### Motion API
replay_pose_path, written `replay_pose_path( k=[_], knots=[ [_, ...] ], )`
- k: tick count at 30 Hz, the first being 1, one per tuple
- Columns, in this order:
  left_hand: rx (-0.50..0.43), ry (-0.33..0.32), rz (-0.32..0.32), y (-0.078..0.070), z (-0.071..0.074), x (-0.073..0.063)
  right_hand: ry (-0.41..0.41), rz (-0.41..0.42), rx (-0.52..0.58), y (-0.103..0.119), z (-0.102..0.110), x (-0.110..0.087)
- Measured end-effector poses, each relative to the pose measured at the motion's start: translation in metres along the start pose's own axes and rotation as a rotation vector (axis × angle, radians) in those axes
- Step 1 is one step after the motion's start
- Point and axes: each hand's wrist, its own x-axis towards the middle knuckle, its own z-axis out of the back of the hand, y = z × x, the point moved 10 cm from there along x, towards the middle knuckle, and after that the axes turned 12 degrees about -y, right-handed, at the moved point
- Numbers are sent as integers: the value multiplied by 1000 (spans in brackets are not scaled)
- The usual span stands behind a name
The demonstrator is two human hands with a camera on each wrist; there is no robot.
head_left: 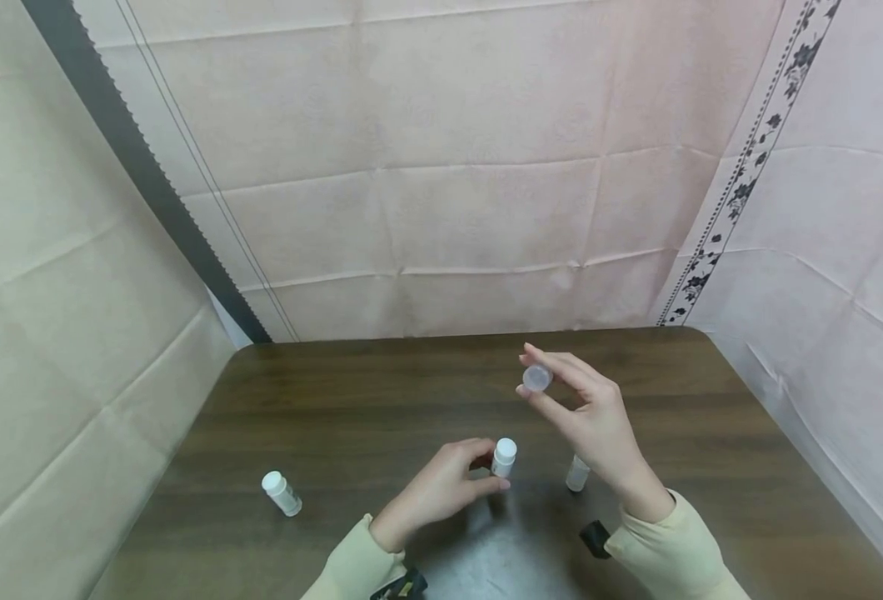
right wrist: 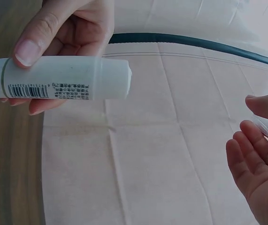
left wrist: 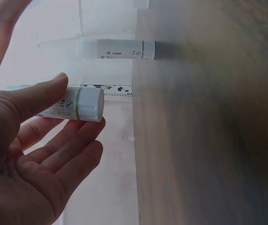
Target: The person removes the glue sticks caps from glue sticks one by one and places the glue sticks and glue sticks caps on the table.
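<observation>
My left hand [head_left: 441, 483] holds a white glue stick [head_left: 505, 457] upright above the table, thumb on one side and fingers on the other. In the right wrist view this glue stick [right wrist: 72, 77] shows a barcode and small print, with its white top end uncapped. "GLUE STICK" and "21g" are printed on its label in the left wrist view. Higher up and to the right, my right hand [head_left: 595, 412] pinches a translucent round cap [head_left: 537, 377] between thumb and fingers, apart from the stick. At the right edge of the right wrist view, the cap [right wrist: 264, 125] is partly cut off.
A second glue stick [head_left: 281, 493] stands on the brown wooden table [head_left: 321, 400] at the left. Another glue stick [head_left: 578, 473] stands beneath my right hand, partly covered by it. Pale cloth [head_left: 486, 208] hangs behind the table and along both sides.
</observation>
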Motion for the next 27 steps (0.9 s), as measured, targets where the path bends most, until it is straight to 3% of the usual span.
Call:
replay_pose_path(
  k=[8, 15, 19, 22, 27],
  knots=[
    [-4, -15, -6, -1, 2, -1, 1, 14, -46, -3, 3, -2],
    [-6, -42, -41, -1, 6, -4, -43, -136, -6, -18, 17, -5],
    [-20, -57, -34, 3, 12, -9, -89, -141, -27, -25, 34, -8],
    [-24, -66, -11, 8, 17, -13, -121, -129, -107, -30, 52, -9],
    [-44, -91, 25, 17, 29, -18, -204, -186, -258, -44, 91, -11]
  ],
)
